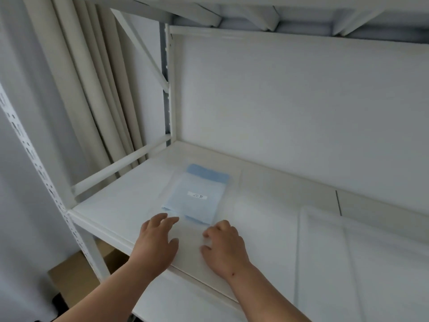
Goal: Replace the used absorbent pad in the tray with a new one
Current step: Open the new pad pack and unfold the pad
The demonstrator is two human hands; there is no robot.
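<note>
Two hands, left [156, 240] and right [224, 245], rest with fingers spread on the shelf [111, 201], just near of the folded blue pad [197, 196] in clear wrap

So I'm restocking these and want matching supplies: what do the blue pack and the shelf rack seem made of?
Blue pack: looks like folded soft nonwoven or paper-backed sheet inside a clear film sleeve, judging by the hazy sheen and stuck-on label.
Shelf rack: probably painted metal, given its slotted upright and smooth white finish.
</note>
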